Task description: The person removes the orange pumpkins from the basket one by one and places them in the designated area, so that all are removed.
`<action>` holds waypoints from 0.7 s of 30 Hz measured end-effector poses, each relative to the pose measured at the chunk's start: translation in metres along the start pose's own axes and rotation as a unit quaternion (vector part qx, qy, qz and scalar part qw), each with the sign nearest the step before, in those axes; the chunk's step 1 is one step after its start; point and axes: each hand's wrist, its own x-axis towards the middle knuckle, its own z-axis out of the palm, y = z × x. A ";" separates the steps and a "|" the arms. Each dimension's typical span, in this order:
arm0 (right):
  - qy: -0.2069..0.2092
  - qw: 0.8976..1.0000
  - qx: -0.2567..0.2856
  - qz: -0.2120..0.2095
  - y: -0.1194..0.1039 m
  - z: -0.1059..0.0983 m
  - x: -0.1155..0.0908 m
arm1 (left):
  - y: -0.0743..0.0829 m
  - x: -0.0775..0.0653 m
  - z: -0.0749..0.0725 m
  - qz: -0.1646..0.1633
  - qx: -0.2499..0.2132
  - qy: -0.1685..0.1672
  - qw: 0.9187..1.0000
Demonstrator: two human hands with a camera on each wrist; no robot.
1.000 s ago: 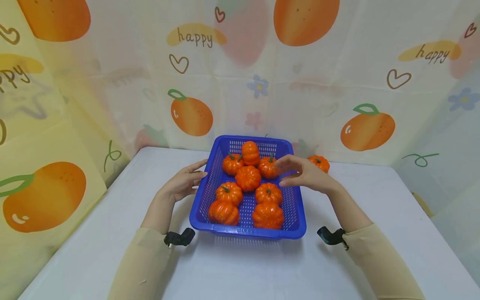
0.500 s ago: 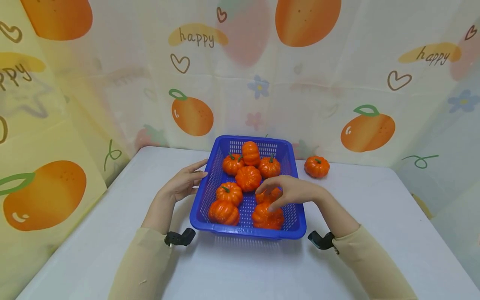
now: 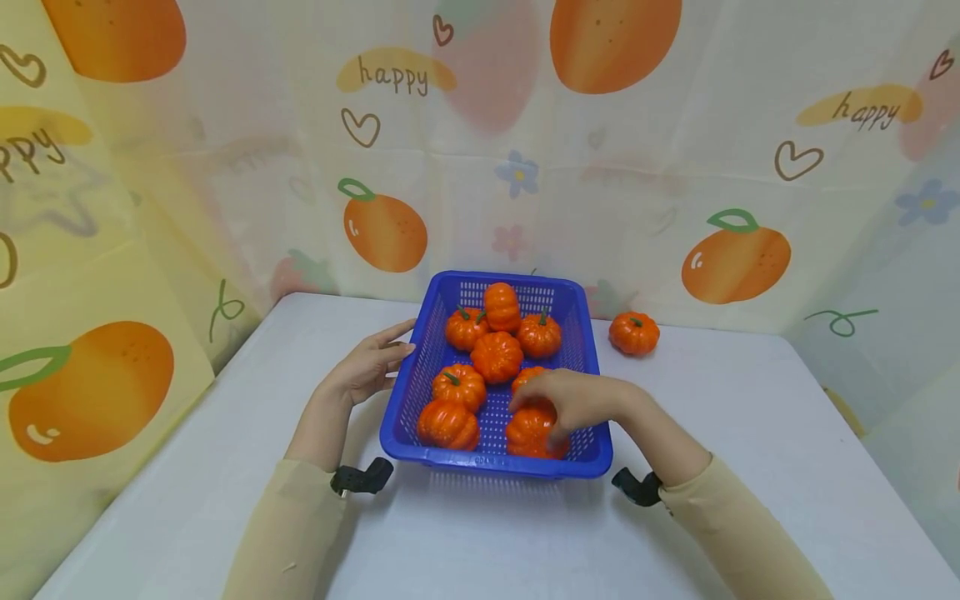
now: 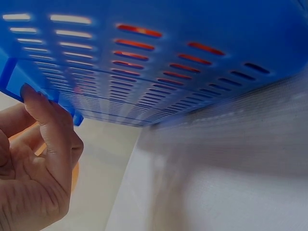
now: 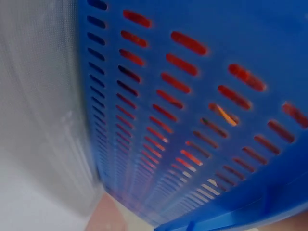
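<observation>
A blue plastic basket (image 3: 495, 462) with slotted walls stands mid-table, holding several small orange pumpkins. At its left side my left hand (image 3: 367, 367) rests fingertips on the rim; in the left wrist view those fingers (image 4: 53, 139) touch the rim from outside. Inside the near right corner, my right hand (image 3: 573, 400) grips a glossy ribbed pumpkin (image 3: 531, 435), thumb on its near right side and fingers over its top. Just behind it, another pumpkin (image 3: 525, 377) is partly covered by that hand. The right wrist view mostly shows the basket wall (image 5: 159, 86), with orange behind the slots.
One pumpkin (image 3: 634, 334) sits on the white table (image 3: 712, 400) beyond the basket's right side. A front-left pumpkin (image 3: 448, 425) and a central pumpkin (image 3: 497, 357) lie in the basket. A patterned curtain (image 3: 615, 192) rises behind the table.
My right hand has moved from the basket's right rim toward its near right corner, then lowered and closed around the front pumpkin. My left hand has stayed at the left rim.
</observation>
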 end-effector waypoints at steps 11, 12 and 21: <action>0.003 0.999 -0.034 0.015 -0.007 0.006 -0.004 | 0.001 -0.001 0.001 0.000 -0.004 -0.004 1.000; 0.006 0.999 -0.035 0.013 -0.007 0.006 -0.004 | 0.001 -0.001 0.001 0.000 -0.004 -0.003 1.000; 0.049 0.998 -0.017 -0.034 0.002 0.003 -0.004 | 0.001 -0.001 0.001 0.001 -0.001 0.000 1.000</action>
